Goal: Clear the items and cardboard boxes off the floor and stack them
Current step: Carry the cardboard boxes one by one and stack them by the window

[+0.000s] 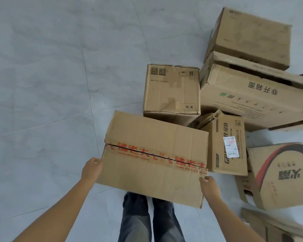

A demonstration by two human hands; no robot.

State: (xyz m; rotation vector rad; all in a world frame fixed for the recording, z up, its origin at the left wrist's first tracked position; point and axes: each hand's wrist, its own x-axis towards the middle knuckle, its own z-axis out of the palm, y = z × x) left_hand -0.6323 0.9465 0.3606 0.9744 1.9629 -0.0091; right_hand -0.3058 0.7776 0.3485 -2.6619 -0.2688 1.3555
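Head view: left hand (92,167), right hand (208,184) grip ends of box (154,159) printed "SINCE 1887" in red.

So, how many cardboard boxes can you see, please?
7: held box centre; small box behind it; labelled box right of it; big box upper right, top box on it; red-black box far right; flat box bottom right. Others may be hidden.

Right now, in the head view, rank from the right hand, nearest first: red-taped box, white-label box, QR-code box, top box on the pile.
1. Red-taped box: gripped at its right edge by the right hand.
2. White-label box: just beyond the hand.
3. QR-code box: farther ahead, leftward.
4. Top box: farthest, atop the pile.
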